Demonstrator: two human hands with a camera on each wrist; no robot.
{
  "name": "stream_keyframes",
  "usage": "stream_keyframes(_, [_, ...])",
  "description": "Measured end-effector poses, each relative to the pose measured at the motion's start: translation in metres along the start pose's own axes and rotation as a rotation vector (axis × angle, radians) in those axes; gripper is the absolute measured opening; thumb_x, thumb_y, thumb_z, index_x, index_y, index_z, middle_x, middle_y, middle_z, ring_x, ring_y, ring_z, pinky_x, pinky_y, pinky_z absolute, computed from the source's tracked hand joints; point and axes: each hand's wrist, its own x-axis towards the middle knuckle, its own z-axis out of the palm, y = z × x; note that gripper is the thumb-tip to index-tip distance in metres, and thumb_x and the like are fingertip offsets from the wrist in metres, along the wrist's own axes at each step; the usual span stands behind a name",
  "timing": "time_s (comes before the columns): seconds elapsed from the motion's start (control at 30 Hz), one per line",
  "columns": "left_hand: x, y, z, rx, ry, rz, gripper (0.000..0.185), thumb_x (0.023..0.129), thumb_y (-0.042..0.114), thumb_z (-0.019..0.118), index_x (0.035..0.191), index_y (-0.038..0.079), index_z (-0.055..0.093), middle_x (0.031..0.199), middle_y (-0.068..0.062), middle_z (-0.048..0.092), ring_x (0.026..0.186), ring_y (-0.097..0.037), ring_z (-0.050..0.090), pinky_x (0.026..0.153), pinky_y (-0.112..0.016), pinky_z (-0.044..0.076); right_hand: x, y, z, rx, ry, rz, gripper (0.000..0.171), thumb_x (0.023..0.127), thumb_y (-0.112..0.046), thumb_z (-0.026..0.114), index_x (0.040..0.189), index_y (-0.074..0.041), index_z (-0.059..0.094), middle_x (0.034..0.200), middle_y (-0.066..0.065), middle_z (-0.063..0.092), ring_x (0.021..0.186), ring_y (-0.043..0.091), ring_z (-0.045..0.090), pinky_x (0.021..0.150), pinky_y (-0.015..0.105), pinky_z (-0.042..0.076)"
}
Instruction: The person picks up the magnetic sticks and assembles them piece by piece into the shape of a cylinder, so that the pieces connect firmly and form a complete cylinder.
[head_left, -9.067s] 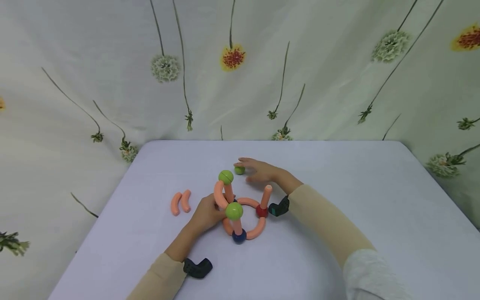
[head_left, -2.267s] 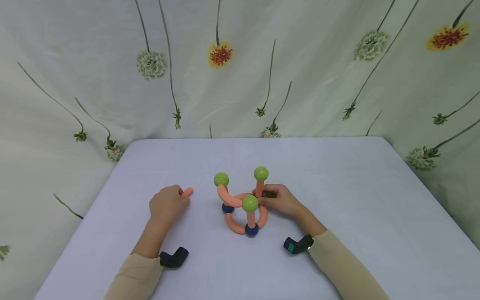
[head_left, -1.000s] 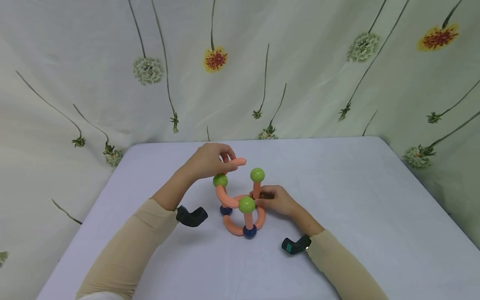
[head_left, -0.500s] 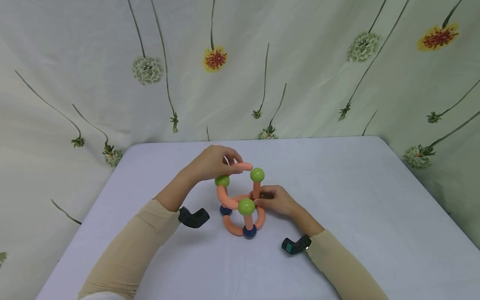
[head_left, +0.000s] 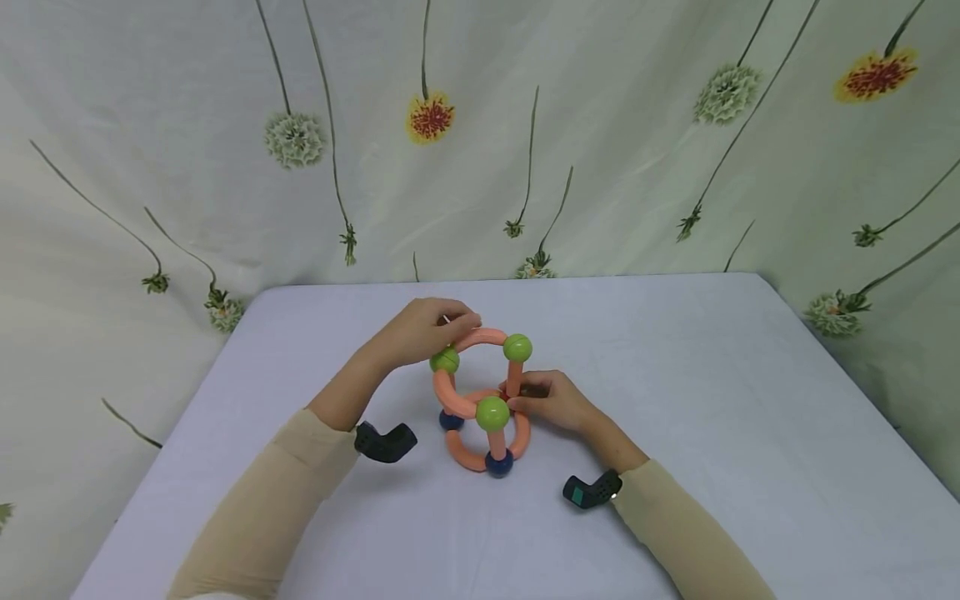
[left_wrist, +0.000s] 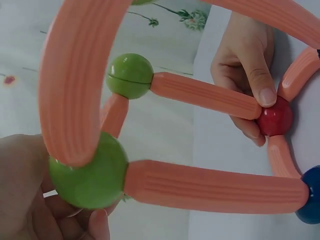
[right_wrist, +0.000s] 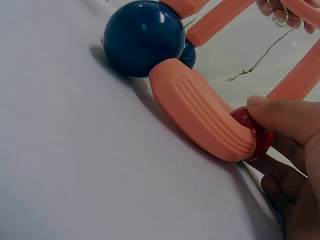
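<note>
On the table stands a magnetic stick-and-ball toy frame: a ring of curved orange sticks (head_left: 467, 452) with dark blue balls (head_left: 498, 463) and a red ball (right_wrist: 245, 120), uprights topped by green balls. My left hand (head_left: 420, 333) is at the top rear left and holds the left green ball (left_wrist: 90, 170); some fingertips are hidden behind it. From that ball a curved stick (head_left: 483, 337) spans to the rear right green ball (head_left: 517, 348). Another joins it to the front green ball (head_left: 492, 413). My right hand (head_left: 551, 398) pinches the red ball at the base.
The pale cloth-covered table (head_left: 660, 375) extends around the frame. A flower-printed cloth (head_left: 622, 125) hangs behind it. Black wrist cameras (head_left: 385, 442) sit on both wrists.
My left hand picked a curved stick off the table at left and brought it over the frame; it now bridges the two rear green balls. My right hand stays at the base.
</note>
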Motion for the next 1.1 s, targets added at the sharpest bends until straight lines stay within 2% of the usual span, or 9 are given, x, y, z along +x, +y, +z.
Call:
stream_keyframes(0.1, [-0.006, -0.022, 0.007, -0.037, 0.033, -0.057, 0.033, 0.104, 0.031, 0.045, 0.115, 0.01, 0.069, 0.097, -0.006, 0.065, 0.089, -0.023, 0.058, 0.075, -0.039, 0.047, 0.0, 0.0, 0.001, 0.005, 0.0, 0.004, 0.027, 0.09, 0.0, 0.065, 0.116, 0.008, 0.066, 0.112, 0.019, 0.068, 0.107, 0.026, 0.063, 0.091, 0.031, 0.048])
stream_keyframes(0.2, [-0.017, -0.047, 0.017, -0.072, 0.02, -0.098, 0.031, 0.104, 0.022, 0.044, 0.116, 0.007, 0.067, 0.103, -0.007, 0.066, 0.094, -0.023, 0.06, 0.08, -0.042, 0.047, 0.001, -0.001, 0.002, 0.008, -0.003, -0.005, 0.027, 0.09, 0.0, 0.065, 0.116, 0.009, 0.065, 0.112, 0.02, 0.068, 0.106, 0.026, 0.063, 0.09, 0.031, 0.049])
stream_keyframes(0.3, [-0.029, -0.071, 0.029, -0.123, -0.066, -0.098, 0.026, 0.1, 0.012, 0.048, 0.118, 0.004, 0.065, 0.11, -0.009, 0.066, 0.102, -0.025, 0.062, 0.087, -0.045, 0.047, 0.001, -0.002, 0.003, -0.001, -0.003, -0.005, 0.027, 0.09, 0.0, 0.065, 0.115, 0.009, 0.065, 0.112, 0.019, 0.068, 0.106, 0.026, 0.063, 0.091, 0.032, 0.049])
stream_keyframes(0.43, [-0.041, -0.088, 0.046, -0.181, -0.199, -0.03, 0.036, 0.09, 0.007, 0.059, 0.126, 0.002, 0.06, 0.123, -0.013, 0.062, 0.116, -0.032, 0.058, 0.096, -0.049, 0.044, 0.003, 0.006, 0.002, -0.056, 0.006, -0.014, 0.029, 0.088, 0.001, 0.067, 0.115, 0.009, 0.065, 0.111, 0.018, 0.069, 0.105, 0.026, 0.063, 0.092, 0.037, 0.048])
stream_keyframes(0.53, [-0.045, -0.092, 0.056, -0.203, -0.216, 0.01, 0.044, 0.086, 0.011, 0.067, 0.128, 0.002, 0.059, 0.124, -0.013, 0.062, 0.12, -0.034, 0.054, 0.1, -0.051, 0.042, 0.006, 0.021, 0.003, -0.092, 0.015, -0.033, 0.031, 0.086, 0.001, 0.069, 0.116, 0.007, 0.064, 0.111, 0.017, 0.069, 0.105, 0.027, 0.062, 0.093, 0.041, 0.047])
stream_keyframes(0.7, [-0.049, -0.092, 0.068, -0.22, -0.165, 0.002, 0.043, 0.085, 0.018, 0.073, 0.124, 0.005, 0.061, 0.119, -0.006, 0.064, 0.117, -0.03, 0.056, 0.099, -0.05, 0.042, 0.008, 0.033, 0.002, -0.098, 0.018, -0.025, 0.037, 0.083, -0.004, 0.074, 0.118, 0.002, 0.065, 0.11, 0.01, 0.069, 0.105, 0.023, 0.06, 0.094, 0.038, 0.046])
stream_keyframes(0.87, [-0.054, -0.092, 0.073, -0.215, -0.12, 0.003, 0.037, 0.086, 0.019, 0.073, 0.119, 0.007, 0.063, 0.112, -0.004, 0.065, 0.112, -0.027, 0.059, 0.098, -0.048, 0.043, 0.002, 0.009, 0.002, -0.101, 0.038, -0.002, 0.036, 0.082, -0.005, 0.074, 0.115, 0.005, 0.064, 0.106, 0.01, 0.068, 0.105, 0.028, 0.059, 0.094, 0.046, 0.046])
stream_keyframes(0.97, [-0.056, -0.092, 0.075, -0.21, -0.095, 0.006, 0.034, 0.087, 0.018, 0.073, 0.118, 0.009, 0.064, 0.112, -0.004, 0.064, 0.111, -0.027, 0.059, 0.097, -0.047, 0.044, 0.003, 0.007, 0.004, -0.109, 0.045, 0.007, 0.035, 0.082, -0.001, 0.072, 0.115, 0.008, 0.063, 0.107, 0.014, 0.068, 0.104, 0.032, 0.059, 0.094, 0.049, 0.046])
stream_keyframes(1.1, [-0.055, -0.092, 0.079, -0.211, -0.055, 0.009, 0.031, 0.089, 0.016, 0.07, 0.119, 0.012, 0.065, 0.113, -0.003, 0.065, 0.107, -0.023, 0.061, 0.093, -0.043, 0.047, 0.007, 0.032, 0.004, -0.09, 0.063, -0.002, 0.034, 0.081, 0.002, 0.072, 0.115, 0.006, 0.065, 0.108, 0.016, 0.068, 0.103, 0.031, 0.06, 0.092, 0.045, 0.047])
